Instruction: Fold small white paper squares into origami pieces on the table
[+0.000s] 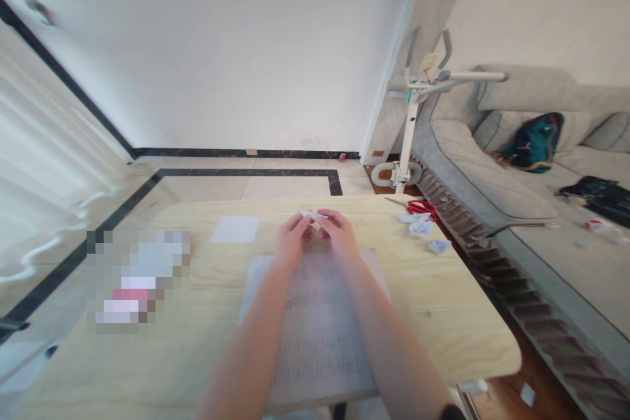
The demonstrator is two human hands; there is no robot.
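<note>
Between my two hands is a small piece of folded white paper (313,215), raised over the far middle of the table. My left hand (294,231) pinches its left side with thumb and fingers. On its right side, my right hand (336,230) has a like pinch. The finer folds are too small to make out. Under my forearms lies a large printed sheet (319,321) with rows of faint text. A flat white paper square (235,230) rests to the left of my hands.
Several folded paper pieces (420,230) lie at the table's right edge, beside red-handled scissors (420,208). A blurred-out object (152,269) occupies the left side of the wooden table (207,354). Beyond stand white exercise equipment (409,125) and a grey sofa (516,197).
</note>
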